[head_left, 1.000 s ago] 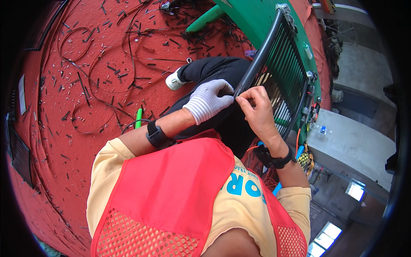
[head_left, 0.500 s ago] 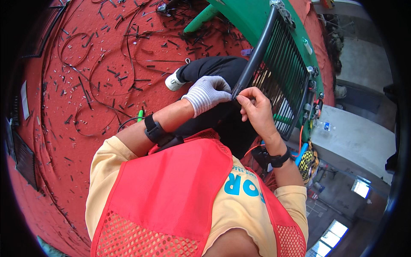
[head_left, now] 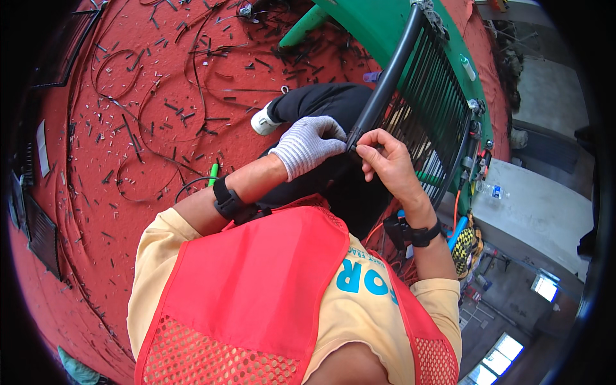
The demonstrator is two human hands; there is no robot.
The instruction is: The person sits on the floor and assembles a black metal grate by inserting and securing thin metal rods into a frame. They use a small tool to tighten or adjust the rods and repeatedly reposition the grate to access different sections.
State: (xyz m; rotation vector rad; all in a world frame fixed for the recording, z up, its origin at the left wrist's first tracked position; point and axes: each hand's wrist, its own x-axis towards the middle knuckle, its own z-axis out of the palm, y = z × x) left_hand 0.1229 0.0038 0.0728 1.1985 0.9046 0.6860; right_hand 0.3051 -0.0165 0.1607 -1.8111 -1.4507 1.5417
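Note:
A black frame (head_left: 387, 90) with a thick tubular edge leans in front of me. Closely spaced black slats or strands (head_left: 431, 83) run across it. My left hand (head_left: 310, 146), in a white knitted glove, is closed with thumb and fingertips at the near end of the tube. Bare, my right hand (head_left: 390, 163) is pinched just beside that same end, its thumb against the index finger. Whatever sits between the right fingertips is too small to make out. The gloved fingers partly cover the tube's end.
Red floor covering (head_left: 147, 237) is littered with black offcuts and long loose strips (head_left: 138, 119). A green curved surface (head_left: 359, 22) stands behind the frame. A plastic bottle (head_left: 494, 190) lies on a grey ledge (head_left: 545, 205) at right. A bright green tool handle (head_left: 213, 173) is left of my arm.
The view has shifted slightly, so the surroundings sit a little differently. Both hands stay at the tube's near end, with the right fingers barely moved.

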